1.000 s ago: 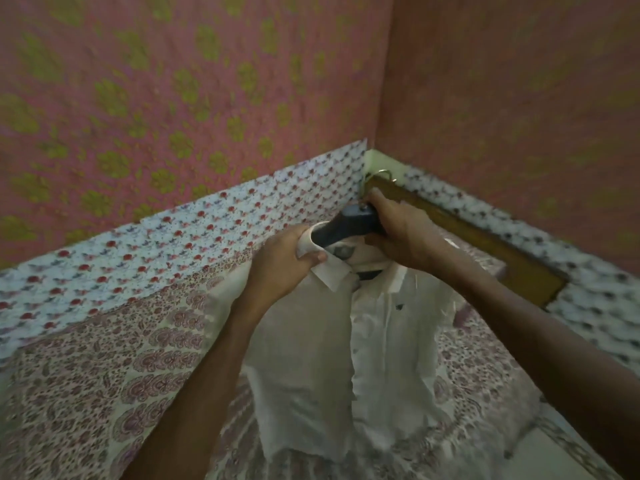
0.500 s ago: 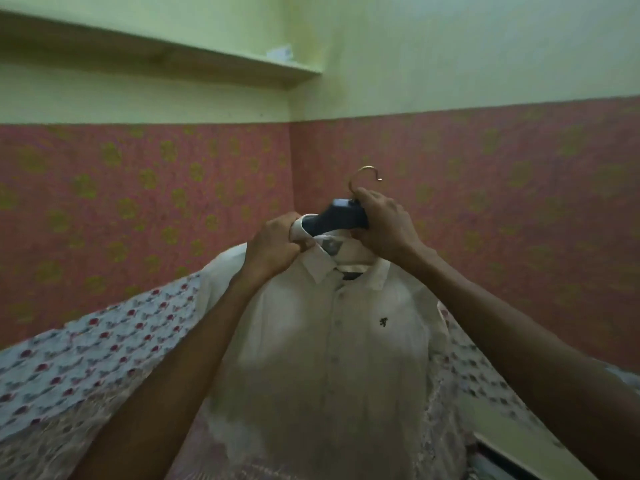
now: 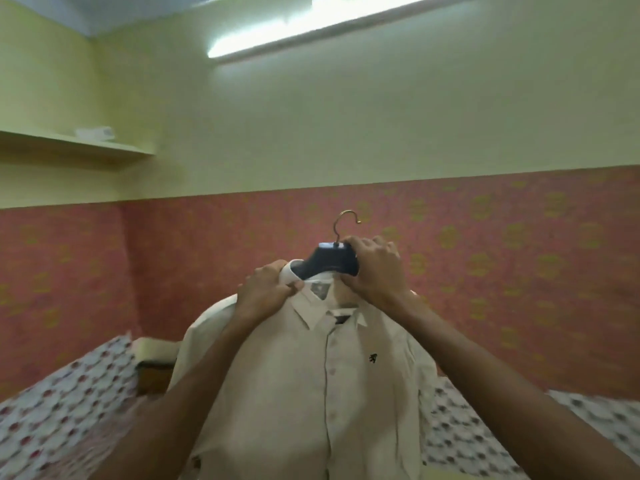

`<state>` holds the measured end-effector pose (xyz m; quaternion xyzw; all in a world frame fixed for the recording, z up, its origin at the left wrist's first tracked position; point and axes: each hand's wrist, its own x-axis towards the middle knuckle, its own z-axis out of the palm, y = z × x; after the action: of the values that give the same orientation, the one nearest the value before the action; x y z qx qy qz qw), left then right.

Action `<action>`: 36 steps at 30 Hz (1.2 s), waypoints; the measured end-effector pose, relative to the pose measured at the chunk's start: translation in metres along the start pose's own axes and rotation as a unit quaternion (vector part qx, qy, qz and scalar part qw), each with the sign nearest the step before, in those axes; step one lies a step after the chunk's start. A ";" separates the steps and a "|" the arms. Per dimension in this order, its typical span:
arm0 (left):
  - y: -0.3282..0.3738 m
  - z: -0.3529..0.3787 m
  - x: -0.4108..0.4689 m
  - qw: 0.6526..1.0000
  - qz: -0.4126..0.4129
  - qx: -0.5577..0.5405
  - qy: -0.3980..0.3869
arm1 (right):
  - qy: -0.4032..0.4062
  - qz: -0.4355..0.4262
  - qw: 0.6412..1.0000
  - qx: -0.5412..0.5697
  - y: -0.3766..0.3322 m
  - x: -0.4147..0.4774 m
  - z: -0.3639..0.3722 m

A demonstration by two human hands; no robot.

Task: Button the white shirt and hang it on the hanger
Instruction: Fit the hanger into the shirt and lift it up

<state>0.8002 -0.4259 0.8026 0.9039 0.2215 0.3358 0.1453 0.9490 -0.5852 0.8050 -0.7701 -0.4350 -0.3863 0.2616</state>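
Cloth of the white shirt [image 3: 294,393] hangs down in mid-air in front of the person, draped over a dark hanger [image 3: 332,263], with its front placket closed and a small dark emblem [image 3: 372,358] on the chest. The right hand [image 3: 375,271] has a closed grip on the hanger's upper body, fingers curled over the top just beside the base of the metal hook [image 3: 346,221], which stands free above. The left hand [image 3: 265,292] has a tight grip on the collar [image 3: 311,310], pinching its edge at the hanger's other end. Behind the shirt is a pink patterned wall [image 3: 519,271], with a shelf [image 3: 104,148] and a lit tube light [image 3: 311,26] higher up. A printed bed sheet [image 3: 69,403] lies below.
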 end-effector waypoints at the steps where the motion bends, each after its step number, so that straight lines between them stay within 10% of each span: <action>1: 0.016 0.015 0.005 1.000 0.014 -0.010 -0.009 | -0.005 0.011 1.000 -0.024 0.021 -0.006 -0.008; 20: 0.464 0.310 0.141 0.931 0.153 -0.266 -0.196 | -0.036 0.197 0.968 -0.151 0.484 -0.053 -0.229; 36: 0.727 0.474 0.277 0.922 0.362 -0.137 0.003 | 0.038 0.221 0.963 -0.147 0.799 -0.002 -0.282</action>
<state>1.5256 -0.9670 0.9048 0.8926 -0.1688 0.3955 0.1352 1.5419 -1.1819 0.9087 -0.8616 -0.1821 -0.4081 0.2406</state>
